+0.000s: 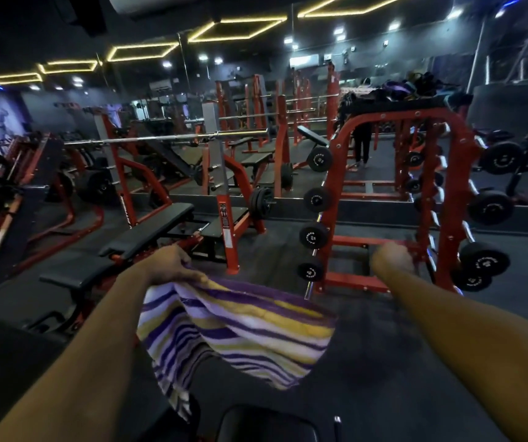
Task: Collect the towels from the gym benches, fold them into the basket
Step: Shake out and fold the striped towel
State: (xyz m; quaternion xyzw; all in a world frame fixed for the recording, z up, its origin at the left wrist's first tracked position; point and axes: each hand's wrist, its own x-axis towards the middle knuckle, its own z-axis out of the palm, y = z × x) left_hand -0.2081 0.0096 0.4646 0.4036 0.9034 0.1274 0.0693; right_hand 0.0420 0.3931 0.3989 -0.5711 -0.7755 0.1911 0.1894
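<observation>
Hanging from the left hand [168,264], a striped towel [240,330], right hand [391,258] apart

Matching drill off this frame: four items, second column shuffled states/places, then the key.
1 left hand
2 right hand
3 striped towel
4 dumbbells

A racked on the red frame
B fisted, blurred, grip unclear
C pinching a towel edge
D hanging in mid-air over the floor

Pairs: 1-C, 2-B, 3-D, 4-A
</observation>
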